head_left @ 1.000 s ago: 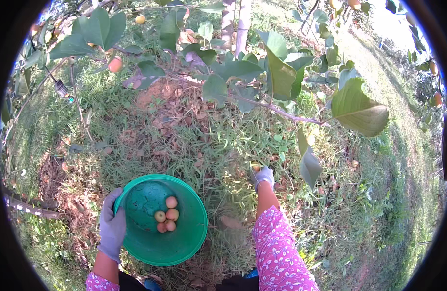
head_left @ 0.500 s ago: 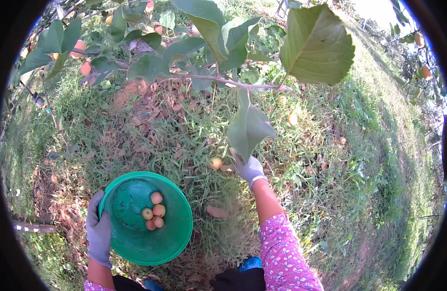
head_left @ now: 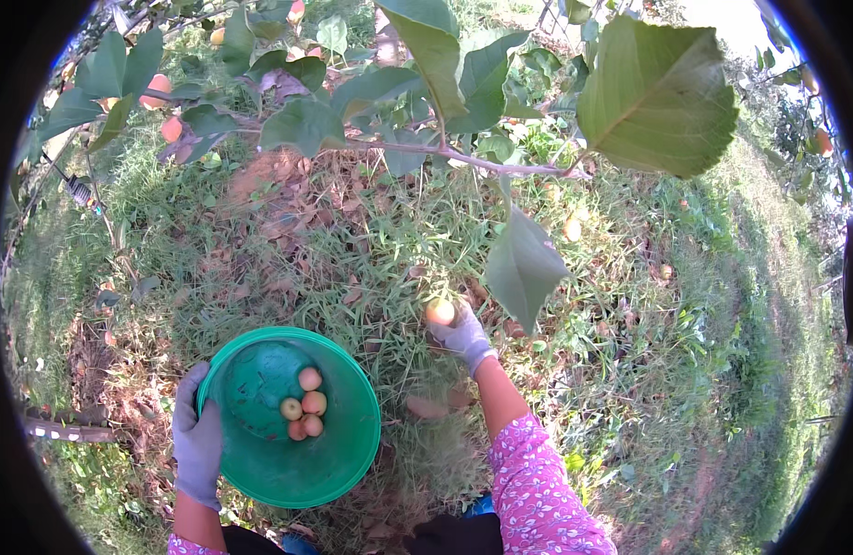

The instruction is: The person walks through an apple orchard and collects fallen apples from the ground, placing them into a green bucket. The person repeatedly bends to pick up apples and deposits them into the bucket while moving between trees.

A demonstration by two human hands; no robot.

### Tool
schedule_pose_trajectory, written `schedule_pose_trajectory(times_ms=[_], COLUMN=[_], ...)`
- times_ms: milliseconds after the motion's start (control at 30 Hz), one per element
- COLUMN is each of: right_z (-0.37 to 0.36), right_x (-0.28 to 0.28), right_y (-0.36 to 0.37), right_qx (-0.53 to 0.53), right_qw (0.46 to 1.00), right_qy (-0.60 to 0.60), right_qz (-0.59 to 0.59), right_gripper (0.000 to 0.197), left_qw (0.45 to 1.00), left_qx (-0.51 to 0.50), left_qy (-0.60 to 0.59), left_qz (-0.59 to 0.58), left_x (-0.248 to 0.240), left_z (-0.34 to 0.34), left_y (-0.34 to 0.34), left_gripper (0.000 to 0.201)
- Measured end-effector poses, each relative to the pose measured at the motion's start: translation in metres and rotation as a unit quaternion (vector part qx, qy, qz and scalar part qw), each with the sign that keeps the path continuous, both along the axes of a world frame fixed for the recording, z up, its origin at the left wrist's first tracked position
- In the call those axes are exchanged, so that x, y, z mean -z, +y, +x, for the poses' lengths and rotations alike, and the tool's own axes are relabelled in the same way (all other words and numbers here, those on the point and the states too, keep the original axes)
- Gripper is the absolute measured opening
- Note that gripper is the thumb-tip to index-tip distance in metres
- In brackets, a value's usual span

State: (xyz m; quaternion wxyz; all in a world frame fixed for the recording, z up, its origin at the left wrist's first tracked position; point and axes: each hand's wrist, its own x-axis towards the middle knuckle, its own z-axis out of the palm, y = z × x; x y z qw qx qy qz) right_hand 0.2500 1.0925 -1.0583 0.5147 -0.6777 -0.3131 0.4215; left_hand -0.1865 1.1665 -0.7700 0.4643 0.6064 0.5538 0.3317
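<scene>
A round apple (head_left: 439,312) sits low in the grass (head_left: 399,259), a little right of the middle of the view, pale yellow with an orange-pink blush and brightly lit on its upper face. The right hand (head_left: 465,335), in a pale grey-lavender glove, meets it from the right, its fingers bent around the apple's right side; of the two hands, this one's grip is partly hidden, and I cannot tell whether it has closed firmly. Its forearm slants up and leftward from the lower edge, bare above the wrist, then covered by a pink sleeve (head_left: 542,490) with white flowers.

To the left stands a plain green bucket (head_left: 302,476), tipped so that its inside shows. Five apples (head_left: 314,402), yellowish to pink, lie clustered inside, toward the right of its scuffed bottom. The left hand (head_left: 197,444), gloved alike, pinches the bucket's left rim, thumb inside and fingers outside, with the wrist nearly straight below.

A brown leaf (head_left: 426,407) lies between bucket and right forearm. Overhead, a leafy branch (head_left: 463,159) crosses the view, and reddish fruit (head_left: 171,129) hangs at upper left.
</scene>
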Motion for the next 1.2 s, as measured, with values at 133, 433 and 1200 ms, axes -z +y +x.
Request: schedule_pose_trajectory(times_ms=[133,433,1200], right_z=[0.001,-0.006,-0.027], right_x=[-0.047,-0.120,-0.173], right_y=[-0.037,-0.061,-0.053], right_qx=[0.035,0.036,0.014], right_qw=[0.978,0.831,0.799], right_qy=[0.112,0.526,0.584], right_qz=[0.173,0.179,0.144], right_gripper=[0.063,0.071,0.079], left_qw=[1.000,1.000,0.999], left_qx=[-0.011,0.015,-0.002], left_qy=[-0.016,-0.012,-0.033], left_qz=[-0.023,0.000,-0.029], left_x=[-0.006,0.005,-0.004], left_z=[0.006,0.000,0.005], left_y=[-0.002,0.006,0.000], left_gripper=[0.045,0.048,0.049])
